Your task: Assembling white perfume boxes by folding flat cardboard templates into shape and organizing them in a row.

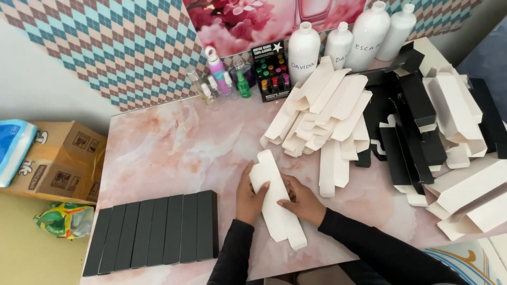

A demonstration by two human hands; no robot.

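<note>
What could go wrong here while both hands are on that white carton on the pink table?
The white carton lies flat with its near end at the table edge; pressed by the left hand and right hand, it might crease or slide off. The loose heap of white cartons close behind could topple onto the work. A sweep of the left arm might disturb the neat row of black boxes.

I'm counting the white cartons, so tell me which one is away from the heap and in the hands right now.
The long white carton lying alone near the table's front edge, held between the left hand and right hand. The other white cartons sit heaped farther back.
</note>
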